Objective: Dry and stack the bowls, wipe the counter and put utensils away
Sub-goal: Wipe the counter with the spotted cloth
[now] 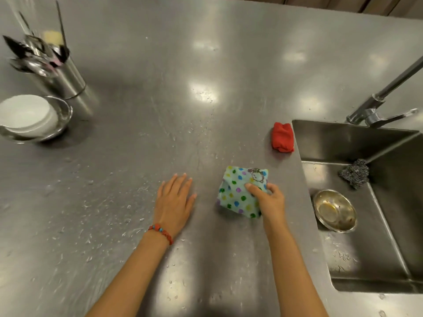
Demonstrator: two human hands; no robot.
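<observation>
My right hand (267,200) grips a folded light-blue cloth with coloured dots (238,191) on the wet steel counter (160,110), near the sink's left edge. My left hand (175,200) rests flat on the counter with fingers straight, a hand's width left of the cloth. At the far left, white bowls (25,113) are stacked inside a steel bowl (61,108). Behind them a steel holder (68,81) is full of utensils (34,51). Water drops cover the counter left of my hands.
A folded red cloth (282,137) lies by the sink's near-left corner. The sink (343,143) at right holds a small steel bowl (334,210) and a steel scourer (354,172). A tap (384,106) rises behind the sink.
</observation>
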